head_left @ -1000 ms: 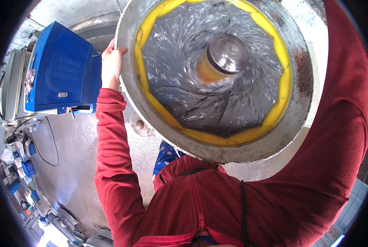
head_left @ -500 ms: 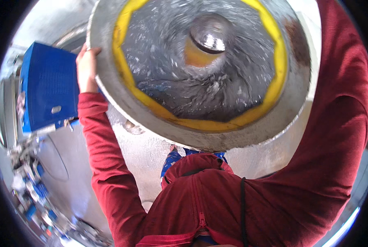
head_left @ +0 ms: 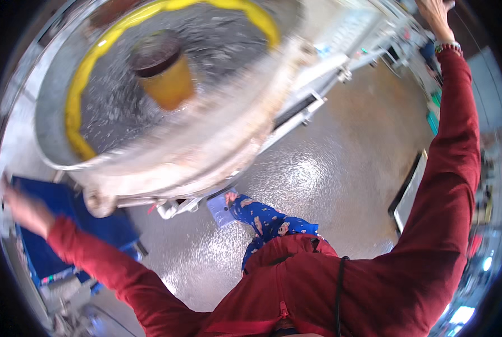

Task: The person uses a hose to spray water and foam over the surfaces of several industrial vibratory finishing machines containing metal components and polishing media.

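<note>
A large round tub (head_left: 206, 129) with a pale, worn outer wall fills the upper left. Inside it a yellow lining (head_left: 74, 101) rings a grey mass that looks streaked, and a yellow column (head_left: 169, 84) with a dark domed cap stands in the middle. My left hand (head_left: 29, 210), smeared by motion, is off the tub, over a blue cabinet (head_left: 102, 230); its fingers cannot be made out. At the far upper right my right hand (head_left: 435, 19), a beaded bracelet at its wrist, reaches up with its fingertips cut off by the picture's edge.
A white metal frame (head_left: 301, 115) runs beside the tub to the upper right. Shiny wet-looking floor (head_left: 318, 168) lies below it. On the right a dark-edged flat panel (head_left: 411, 191) stands near my right arm. Cluttered items line the lower left.
My left hand has come off the tub's rim and swung down to the left. My right hand has come into view at the upper right. The view has turned, putting the tub farther left.
</note>
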`<state>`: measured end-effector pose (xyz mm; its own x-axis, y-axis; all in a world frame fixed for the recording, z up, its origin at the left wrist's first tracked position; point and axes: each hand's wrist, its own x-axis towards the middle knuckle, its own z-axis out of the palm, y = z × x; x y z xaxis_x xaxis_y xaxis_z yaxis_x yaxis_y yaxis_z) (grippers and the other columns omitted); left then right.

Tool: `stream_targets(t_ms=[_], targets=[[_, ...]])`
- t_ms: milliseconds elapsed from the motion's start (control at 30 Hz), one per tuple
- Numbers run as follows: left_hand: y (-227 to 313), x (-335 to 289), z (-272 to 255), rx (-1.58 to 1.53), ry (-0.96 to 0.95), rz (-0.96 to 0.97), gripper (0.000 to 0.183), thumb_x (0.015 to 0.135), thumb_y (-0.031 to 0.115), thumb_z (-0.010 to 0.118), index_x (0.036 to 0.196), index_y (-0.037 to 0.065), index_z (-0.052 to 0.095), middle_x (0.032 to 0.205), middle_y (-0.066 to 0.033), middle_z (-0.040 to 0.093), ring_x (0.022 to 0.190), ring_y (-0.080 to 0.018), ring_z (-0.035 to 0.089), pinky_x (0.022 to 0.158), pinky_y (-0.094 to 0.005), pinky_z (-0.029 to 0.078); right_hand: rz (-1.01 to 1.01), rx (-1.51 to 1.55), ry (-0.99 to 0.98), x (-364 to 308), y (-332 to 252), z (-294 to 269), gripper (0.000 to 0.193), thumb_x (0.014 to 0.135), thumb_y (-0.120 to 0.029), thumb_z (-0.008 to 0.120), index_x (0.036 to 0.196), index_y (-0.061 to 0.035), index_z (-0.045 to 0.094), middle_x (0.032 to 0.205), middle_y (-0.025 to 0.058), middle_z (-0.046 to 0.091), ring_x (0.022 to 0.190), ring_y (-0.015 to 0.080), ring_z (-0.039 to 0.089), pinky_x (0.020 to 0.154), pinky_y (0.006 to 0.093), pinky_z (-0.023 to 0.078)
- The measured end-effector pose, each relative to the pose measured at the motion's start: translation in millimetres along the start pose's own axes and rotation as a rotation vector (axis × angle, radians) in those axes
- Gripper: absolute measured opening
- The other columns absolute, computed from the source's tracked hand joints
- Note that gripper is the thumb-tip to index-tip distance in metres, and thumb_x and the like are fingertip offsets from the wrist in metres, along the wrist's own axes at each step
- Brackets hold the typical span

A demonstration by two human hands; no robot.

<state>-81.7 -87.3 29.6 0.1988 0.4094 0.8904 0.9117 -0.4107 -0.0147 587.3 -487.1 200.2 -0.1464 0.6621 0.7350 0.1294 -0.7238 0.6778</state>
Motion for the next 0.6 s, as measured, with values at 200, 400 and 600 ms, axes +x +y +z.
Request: stream_targets(t_ms=[200, 400, 600], targets=[[149.6, -210.4, -90.0, -0.904, 0.012, -0.161, 0.028, 0.086, 0.013, 0.041, 0.1, -0.005, 0.059, 0.094, -0.012, 0.061, 0.084, -0.0234, 0.059, 0.077, -0.0326, 0.047, 0.042, -0.298, -0.583, -530.6, 126.3, -84.1, 0.043, 0.082, -0.037, 0.052, 0.112, -0.0051, 0.052, 0.105, 0.0203, 0.054, 0.098, 0.0417, 0.05, 0.078, 0.0535, 0.043], [235.1, -372.3, -121.0, -0.673, -1.751, 0.353, 0.044, 0.072, 0.024, 0.066, 0.109, 0.003, 0.056, 0.097, -0.0232, 0.059, 0.094, -0.0323, 0.058, 0.08, -0.0387, 0.045, 0.736, 0.95, -2.368, -844.6, -54.9, -457.0, 0.044, 0.066, -0.037, 0.066, 0.1, -0.0098, 0.064, 0.104, 0.0136, 0.06, 0.102, 0.0291, 0.055, 0.088, 0.0379, 0.043], [397.2, -325.6, -131.4, -0.708, -1.483, 0.564, 0.039, 0.076, 0.023, 0.061, 0.11, 0.005, 0.057, 0.093, -0.0249, 0.059, 0.092, -0.0363, 0.057, 0.08, -0.0402, 0.044, 1.413, 0.672, -2.68, -853.5, -77.6, -579.6, 0.045, 0.065, -0.035, 0.071, 0.098, -0.0052, 0.065, 0.1, 0.0129, 0.062, 0.097, 0.0255, 0.057, 0.085, 0.0357, 0.044]])
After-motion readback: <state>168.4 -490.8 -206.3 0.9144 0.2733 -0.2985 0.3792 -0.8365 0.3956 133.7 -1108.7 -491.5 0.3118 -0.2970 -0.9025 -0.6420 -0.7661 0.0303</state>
